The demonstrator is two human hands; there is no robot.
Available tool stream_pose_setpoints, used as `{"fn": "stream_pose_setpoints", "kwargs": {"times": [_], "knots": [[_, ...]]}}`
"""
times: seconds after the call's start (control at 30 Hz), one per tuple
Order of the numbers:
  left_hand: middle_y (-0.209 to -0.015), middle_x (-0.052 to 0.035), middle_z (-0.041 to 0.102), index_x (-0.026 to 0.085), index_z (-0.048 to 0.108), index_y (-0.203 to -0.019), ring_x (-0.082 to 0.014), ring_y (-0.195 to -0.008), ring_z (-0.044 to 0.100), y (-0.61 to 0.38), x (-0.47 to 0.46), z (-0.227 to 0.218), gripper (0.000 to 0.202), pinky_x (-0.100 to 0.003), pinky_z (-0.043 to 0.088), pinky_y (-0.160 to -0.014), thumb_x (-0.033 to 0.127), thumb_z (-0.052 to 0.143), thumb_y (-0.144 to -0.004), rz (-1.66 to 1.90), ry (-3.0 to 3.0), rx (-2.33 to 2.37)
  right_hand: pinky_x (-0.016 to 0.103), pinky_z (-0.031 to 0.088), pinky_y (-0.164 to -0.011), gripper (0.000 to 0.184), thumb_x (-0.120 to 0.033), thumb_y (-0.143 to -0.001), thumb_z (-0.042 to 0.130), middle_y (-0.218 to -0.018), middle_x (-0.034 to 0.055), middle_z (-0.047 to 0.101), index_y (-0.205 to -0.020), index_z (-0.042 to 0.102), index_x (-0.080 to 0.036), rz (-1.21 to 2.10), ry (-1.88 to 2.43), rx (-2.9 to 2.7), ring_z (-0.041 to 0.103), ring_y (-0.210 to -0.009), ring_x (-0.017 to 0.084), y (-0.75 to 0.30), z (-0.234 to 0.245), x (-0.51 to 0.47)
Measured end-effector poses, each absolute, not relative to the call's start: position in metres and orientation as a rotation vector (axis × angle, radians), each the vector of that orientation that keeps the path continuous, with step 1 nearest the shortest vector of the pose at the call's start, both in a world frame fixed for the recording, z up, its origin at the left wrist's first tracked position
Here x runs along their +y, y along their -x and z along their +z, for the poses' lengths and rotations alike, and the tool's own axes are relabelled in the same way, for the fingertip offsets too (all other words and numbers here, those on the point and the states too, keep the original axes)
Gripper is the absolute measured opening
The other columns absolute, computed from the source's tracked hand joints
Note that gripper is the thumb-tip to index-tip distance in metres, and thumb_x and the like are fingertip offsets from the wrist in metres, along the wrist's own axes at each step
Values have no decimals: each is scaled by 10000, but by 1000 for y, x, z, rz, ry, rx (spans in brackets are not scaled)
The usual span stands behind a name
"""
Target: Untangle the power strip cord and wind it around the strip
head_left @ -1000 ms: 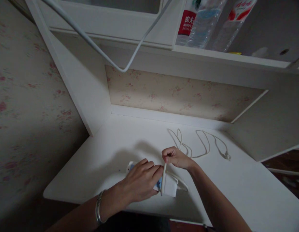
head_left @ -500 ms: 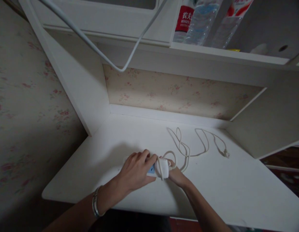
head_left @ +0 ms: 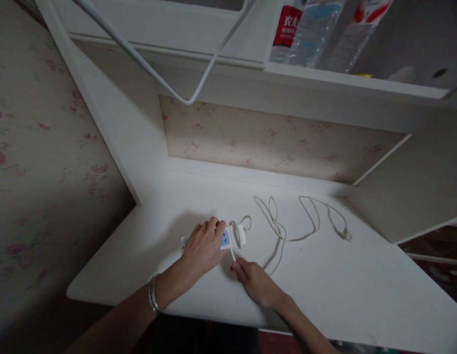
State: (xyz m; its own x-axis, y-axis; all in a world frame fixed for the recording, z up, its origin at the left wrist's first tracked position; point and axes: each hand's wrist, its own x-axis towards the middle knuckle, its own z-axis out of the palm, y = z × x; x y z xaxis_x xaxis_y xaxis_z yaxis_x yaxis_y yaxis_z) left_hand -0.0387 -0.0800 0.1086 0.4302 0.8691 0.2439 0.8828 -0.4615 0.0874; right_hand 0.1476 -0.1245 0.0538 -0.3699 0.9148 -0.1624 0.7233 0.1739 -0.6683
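My left hand [head_left: 203, 244], a bracelet on its wrist, is closed over a white power strip with a blue face [head_left: 226, 238] that lies on the white desk [head_left: 361, 285]. A white charger block [head_left: 239, 234] sits at the strip's right end with cord looped round it. My right hand [head_left: 255, 281] is below it, near the desk's front edge, pinching the thin white cord [head_left: 278, 231]. The rest of the cord trails in loose loops to the right and ends in a small plug [head_left: 347, 236].
A floral wall is on the left. A white side panel [head_left: 113, 108] and a floral back panel [head_left: 280, 142] close in the desk. A thick white cable [head_left: 165, 83] hangs overhead. Water bottles [head_left: 309, 29] lie on the shelf above. A second panel stands at right.
The strip and charger have slid up, away from the desk's front edge. My right hand came from over the charger, round its right side, to below it, still pinching the cord.
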Motion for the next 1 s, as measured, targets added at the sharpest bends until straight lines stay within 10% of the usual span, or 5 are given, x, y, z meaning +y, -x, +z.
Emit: {"fn": "stream_pose_setpoints", "kwargs": {"times": [0.53, 1.0], "knots": [[-990, -80, 619, 180, 481, -1164, -237, -933, 567, 37, -86, 99, 374, -378, 414, -820, 135, 543, -798, -225, 2760, -1230, 282, 261, -585, 500, -489, -952, 391, -593, 43, 641, -637, 629, -183, -12, 1271, -2680, 556, -562, 137, -171, 150, -101], [-1070, -91, 602, 179, 444, -1209, -274, -976, 572, 40, -109, 140, 490, -422, 429, -872, 283, 594, -754, -297, 3019, -1054, 238, 279, -482, 600, -603, -890, 395, -432, -44, 370, -483, 496, -175, 836, 1308, -1933, 359, -449, 85, -154, 130, -43]]}}
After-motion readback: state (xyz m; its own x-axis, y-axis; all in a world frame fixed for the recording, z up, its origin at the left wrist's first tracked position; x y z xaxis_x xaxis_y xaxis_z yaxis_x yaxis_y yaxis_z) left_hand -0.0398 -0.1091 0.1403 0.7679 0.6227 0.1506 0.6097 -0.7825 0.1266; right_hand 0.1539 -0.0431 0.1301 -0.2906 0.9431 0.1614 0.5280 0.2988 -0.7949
